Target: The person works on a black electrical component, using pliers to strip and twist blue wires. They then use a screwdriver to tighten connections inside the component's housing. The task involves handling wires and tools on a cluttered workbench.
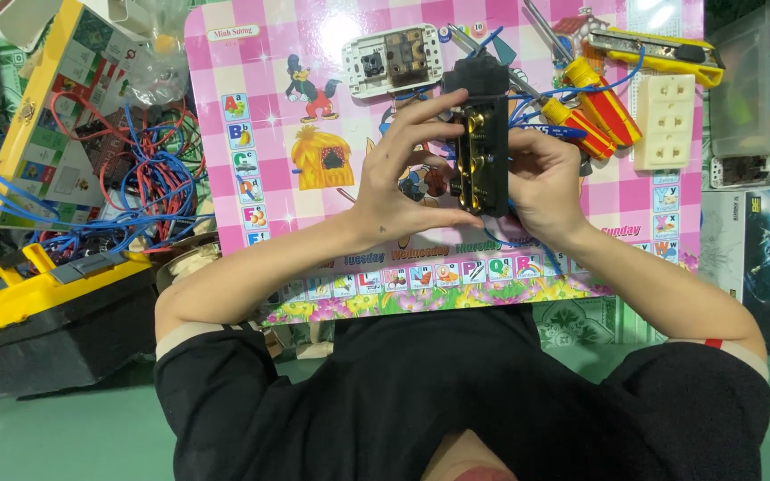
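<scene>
I hold a black socket block (483, 134) upright over the pink picture board (260, 89). Its open side faces me and shows brass contacts. My left hand (403, 174) grips its left edge, fingers curled across the top and middle. My right hand (541, 178) clasps its right edge, thumb near the contacts. Blue wires (536, 102) trail out from behind the block toward the right.
On the board lie a white switch plate (392, 60), red-and-yellow screwdrivers (594, 102), a yellow utility knife (661, 49) and a cream triple socket (666, 120). A tangle of red and blue wire (135, 169) and a yellow-and-black toolbox (46, 312) sit at left. Boxes stand at right.
</scene>
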